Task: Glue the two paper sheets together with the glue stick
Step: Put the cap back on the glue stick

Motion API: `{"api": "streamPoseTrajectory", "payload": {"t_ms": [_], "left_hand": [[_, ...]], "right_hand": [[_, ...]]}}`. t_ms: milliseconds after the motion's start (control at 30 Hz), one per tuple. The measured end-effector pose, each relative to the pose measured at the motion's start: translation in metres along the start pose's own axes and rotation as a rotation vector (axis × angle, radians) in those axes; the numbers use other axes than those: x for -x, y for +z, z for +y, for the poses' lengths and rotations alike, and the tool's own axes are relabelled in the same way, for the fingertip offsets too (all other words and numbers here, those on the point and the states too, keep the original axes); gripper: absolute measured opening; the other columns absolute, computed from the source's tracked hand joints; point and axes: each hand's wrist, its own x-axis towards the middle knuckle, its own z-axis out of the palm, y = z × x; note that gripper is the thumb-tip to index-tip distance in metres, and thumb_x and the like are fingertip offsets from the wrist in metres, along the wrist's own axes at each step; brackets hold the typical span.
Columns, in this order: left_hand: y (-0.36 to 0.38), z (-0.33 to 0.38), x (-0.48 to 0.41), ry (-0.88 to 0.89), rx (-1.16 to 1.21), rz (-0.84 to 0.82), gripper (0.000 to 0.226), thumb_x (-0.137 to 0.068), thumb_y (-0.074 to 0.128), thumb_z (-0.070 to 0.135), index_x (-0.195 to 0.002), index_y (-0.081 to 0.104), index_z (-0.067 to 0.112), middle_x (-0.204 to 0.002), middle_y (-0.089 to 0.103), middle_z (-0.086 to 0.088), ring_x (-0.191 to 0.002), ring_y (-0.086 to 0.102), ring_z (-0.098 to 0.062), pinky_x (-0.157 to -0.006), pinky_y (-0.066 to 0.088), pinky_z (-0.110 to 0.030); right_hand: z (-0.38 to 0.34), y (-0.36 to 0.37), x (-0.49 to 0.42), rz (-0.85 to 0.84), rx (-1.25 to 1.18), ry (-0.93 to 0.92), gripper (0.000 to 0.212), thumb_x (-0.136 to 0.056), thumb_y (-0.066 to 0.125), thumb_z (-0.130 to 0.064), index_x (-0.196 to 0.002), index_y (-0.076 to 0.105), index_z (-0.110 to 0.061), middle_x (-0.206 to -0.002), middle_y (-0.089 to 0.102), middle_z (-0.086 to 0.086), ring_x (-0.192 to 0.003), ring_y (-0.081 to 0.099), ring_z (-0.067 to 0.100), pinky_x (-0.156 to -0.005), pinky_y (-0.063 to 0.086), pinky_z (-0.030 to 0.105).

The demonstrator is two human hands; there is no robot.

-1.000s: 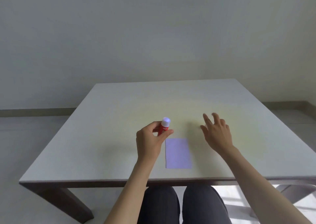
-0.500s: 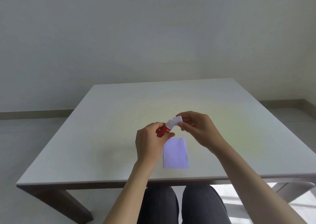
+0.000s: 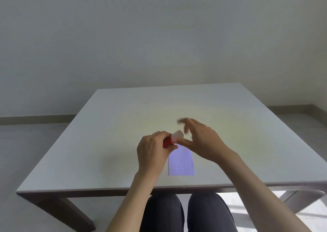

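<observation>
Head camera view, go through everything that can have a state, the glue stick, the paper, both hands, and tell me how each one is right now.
Glue stick: held tilted above the table, white end up; whether it is capped is unclear.
Paper: lying flat near the table's front edge; looks like one sheet, a second cannot be told apart.
Left hand: closed around the glue stick's red body.
Right hand: open, fingers blurred, by the stick's white end.

Plain home room, white table (image 3: 123,118) with wooden legs, bare wall (image 3: 159,37), skirting board (image 3: 35,119)
</observation>
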Motion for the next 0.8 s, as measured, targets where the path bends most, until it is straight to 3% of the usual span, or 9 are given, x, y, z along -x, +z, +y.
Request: {"api": "streamPoseTrajectory", "payload": {"t_ms": [33, 100, 167, 233, 300, 400, 467, 633, 800], "left_hand": [[-0.001, -0.001, -0.001, 0.007, -0.004, 0.011, 0.024, -0.067, 0.079, 0.040, -0.080, 0.071, 0.022, -0.073, 0.073, 0.007, -0.065, 0.064, -0.020, -0.053, 0.028, -0.018], [-0.002, -0.002, -0.003, 0.019, -0.019, 0.013, 0.026, -0.066, 0.080, 0.041, -0.081, 0.071, 0.021, -0.075, 0.074, 0.007, -0.066, 0.064, -0.020, -0.052, 0.027, -0.017], [0.001, -0.001, 0.001, 0.019, -0.039, -0.010, 0.027, -0.067, 0.079, 0.042, -0.082, 0.070, 0.022, -0.076, 0.073, 0.007, -0.067, 0.064, -0.019, -0.050, 0.023, -0.014], [0.007, 0.000, 0.008, -0.011, -0.029, -0.035, 0.026, -0.067, 0.079, 0.041, -0.083, 0.070, 0.022, -0.077, 0.073, 0.007, -0.068, 0.064, -0.018, -0.049, 0.022, -0.013], [0.011, -0.002, 0.012, -0.041, -0.003, -0.045, 0.025, -0.066, 0.080, 0.039, -0.081, 0.069, 0.023, -0.075, 0.072, 0.008, -0.066, 0.063, -0.017, -0.049, 0.026, -0.016], [0.013, -0.017, 0.000, -0.164, 0.091, 0.007, 0.022, -0.066, 0.079, 0.037, -0.069, 0.064, 0.021, -0.059, 0.068, 0.006, -0.054, 0.055, -0.015, -0.047, 0.032, -0.018], [0.016, -0.030, -0.014, -0.305, 0.207, 0.027, 0.023, -0.069, 0.076, 0.034, -0.063, 0.062, 0.017, -0.052, 0.066, 0.005, -0.055, 0.060, -0.016, -0.053, 0.040, -0.024], [0.034, -0.049, -0.040, -0.419, 0.343, 0.090, 0.023, -0.071, 0.074, 0.024, -0.062, 0.059, 0.008, -0.051, 0.067, 0.002, -0.056, 0.060, -0.017, -0.057, 0.043, -0.028], [0.051, -0.053, -0.042, -0.449, 0.334, 0.085, 0.025, -0.071, 0.075, 0.022, -0.060, 0.056, 0.012, -0.046, 0.055, 0.015, -0.050, 0.052, -0.001, -0.050, 0.035, -0.019]], "right_hand": [[0.001, -0.003, 0.001, -0.047, -0.129, -0.063, 0.042, -0.083, 0.058, -0.049, -0.120, 0.048, -0.031, -0.098, 0.052, -0.014, -0.065, 0.054, 0.006, -0.059, 0.043, 0.020], [0.002, -0.001, 0.001, -0.036, -0.224, -0.124, 0.036, -0.087, 0.061, -0.028, -0.122, 0.052, -0.026, -0.101, 0.054, -0.012, -0.067, 0.056, 0.008, -0.065, 0.047, 0.022], [-0.004, 0.006, 0.000, 0.038, -0.085, -0.039, 0.017, -0.090, 0.056, -0.030, -0.093, 0.065, -0.015, -0.084, 0.056, -0.007, -0.062, 0.051, 0.014, -0.059, 0.041, 0.027], [-0.007, 0.013, -0.004, 0.039, 0.220, 0.069, 0.048, -0.090, 0.048, -0.049, -0.064, 0.054, -0.010, -0.061, 0.047, 0.000, -0.057, 0.042, 0.023, -0.050, 0.030, 0.029], [-0.006, 0.014, -0.003, 0.076, 0.272, 0.147, 0.068, -0.088, 0.033, -0.065, -0.051, 0.040, -0.008, -0.050, 0.042, 0.004, -0.054, 0.042, 0.028, -0.046, 0.028, 0.030], [0.000, 0.004, 0.004, 0.165, 0.045, 0.239, 0.092, -0.074, 0.007, -0.075, -0.068, 0.062, -0.002, -0.066, 0.067, 0.013, -0.067, 0.061, 0.033, -0.061, 0.048, 0.035], [0.009, -0.001, 0.013, 0.203, -0.014, 0.265, 0.097, -0.070, 0.004, -0.076, -0.083, 0.068, -0.004, -0.070, 0.068, 0.015, -0.073, 0.062, 0.033, -0.067, 0.051, 0.036], [0.023, -0.003, 0.032, 0.147, -0.080, 0.291, 0.057, -0.087, 0.023, -0.063, -0.080, 0.062, -0.023, -0.052, 0.053, -0.001, -0.058, 0.052, 0.024, -0.053, 0.039, 0.033], [0.032, 0.000, 0.042, 0.057, -0.126, 0.265, 0.047, -0.092, 0.034, -0.054, -0.124, 0.054, -0.025, -0.059, 0.060, -0.001, -0.065, 0.059, 0.017, -0.065, 0.047, 0.032]]}}
